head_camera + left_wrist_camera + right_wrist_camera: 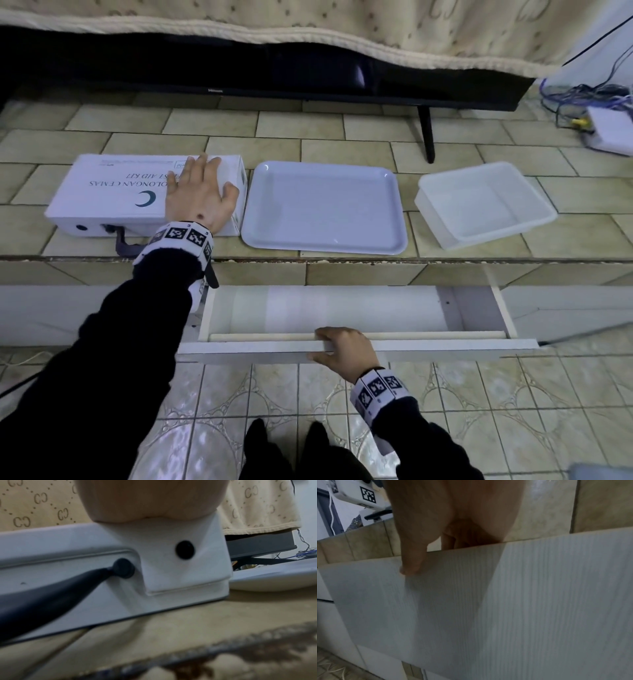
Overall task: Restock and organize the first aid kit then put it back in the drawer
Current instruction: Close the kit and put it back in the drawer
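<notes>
A white first aid kit box (113,192) with a dark carry handle (125,245) lies shut on the tiled counter at the left. My left hand (202,192) rests flat on its lid, fingers spread; the left wrist view shows the palm (150,500) on the box's flap (180,561). Below the counter a white drawer (342,315) stands pulled out and holds nothing. My right hand (342,349) grips the drawer's front panel (445,351), fingers curled over its top edge and thumb (411,563) on the outer face (522,601).
A white tray (323,207) and a clear plastic tub (484,204) sit bare on the counter to the right of the kit. A TV stand leg (426,133) and a cloth-covered TV stand behind. Cables and a white box (609,128) lie at far right.
</notes>
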`<state>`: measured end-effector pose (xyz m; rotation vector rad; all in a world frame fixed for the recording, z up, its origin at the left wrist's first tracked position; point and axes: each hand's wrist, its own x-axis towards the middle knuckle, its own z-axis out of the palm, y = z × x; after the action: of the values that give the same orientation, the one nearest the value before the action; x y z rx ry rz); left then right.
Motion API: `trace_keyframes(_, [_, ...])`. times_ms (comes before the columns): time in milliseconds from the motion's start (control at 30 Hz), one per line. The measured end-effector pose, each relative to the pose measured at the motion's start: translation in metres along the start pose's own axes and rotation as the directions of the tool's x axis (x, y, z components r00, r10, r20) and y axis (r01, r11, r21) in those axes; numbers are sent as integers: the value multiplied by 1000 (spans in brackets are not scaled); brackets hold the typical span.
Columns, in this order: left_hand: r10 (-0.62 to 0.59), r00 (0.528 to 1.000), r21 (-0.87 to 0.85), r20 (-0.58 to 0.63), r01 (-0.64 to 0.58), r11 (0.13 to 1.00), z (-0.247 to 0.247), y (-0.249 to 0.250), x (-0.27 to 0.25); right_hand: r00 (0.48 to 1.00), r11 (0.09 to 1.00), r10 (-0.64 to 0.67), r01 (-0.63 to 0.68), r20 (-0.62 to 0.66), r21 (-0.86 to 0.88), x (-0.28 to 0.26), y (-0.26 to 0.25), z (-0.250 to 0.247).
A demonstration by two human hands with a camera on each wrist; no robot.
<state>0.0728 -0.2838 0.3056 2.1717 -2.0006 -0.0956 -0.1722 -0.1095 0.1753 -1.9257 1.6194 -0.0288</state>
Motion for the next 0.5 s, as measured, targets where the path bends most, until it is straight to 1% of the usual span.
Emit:
trace_keyframes(233, [7, 1000, -4, 1, -7, 1000, 2, 0, 0, 995, 1000, -19, 18, 96, 5, -25, -2, 12])
trace_keyframes(500, [3, 1000, -4, 4, -3, 1000, -1, 1, -1, 992, 1000, -14, 13, 123, 13, -47, -5, 24])
